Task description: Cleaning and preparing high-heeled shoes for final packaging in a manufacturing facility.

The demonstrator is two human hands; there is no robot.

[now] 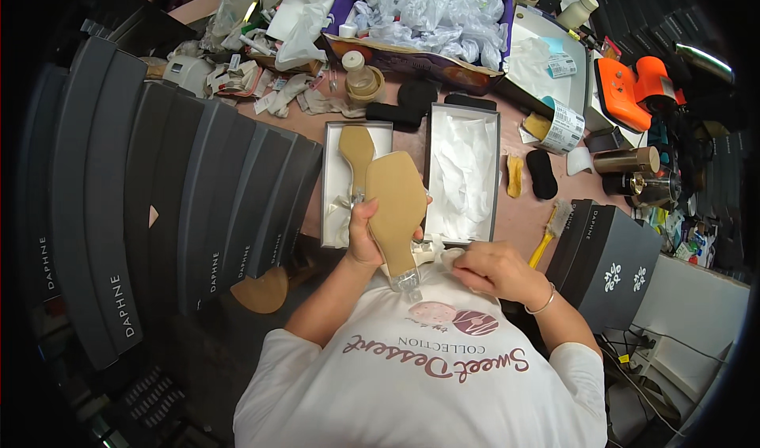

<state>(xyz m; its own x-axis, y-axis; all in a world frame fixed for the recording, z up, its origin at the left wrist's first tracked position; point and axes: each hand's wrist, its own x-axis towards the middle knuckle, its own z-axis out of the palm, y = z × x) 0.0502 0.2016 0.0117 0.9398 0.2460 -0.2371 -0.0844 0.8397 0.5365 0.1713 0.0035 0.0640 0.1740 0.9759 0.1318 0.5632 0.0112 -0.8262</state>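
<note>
In front of my chest, my left hand is closed around a shoe with its tan sole facing up. The shoe's narrow heel end, with a clear wrapped heel, points down toward my shirt. My right hand sits beside that end, fingers pinched on a small pale piece that I cannot make out. Pale straps show between the two hands. Beyond them, a second tan-soled shoe lies in an open grey shoebox. To its right is another open box part lined with white tissue paper.
Dark shoeboxes stand in a long row at left, with more boxes at right. A yellow-handled brush, black pads, label roll and orange tape dispenser lie right. Behind is a carton of crumpled plastic.
</note>
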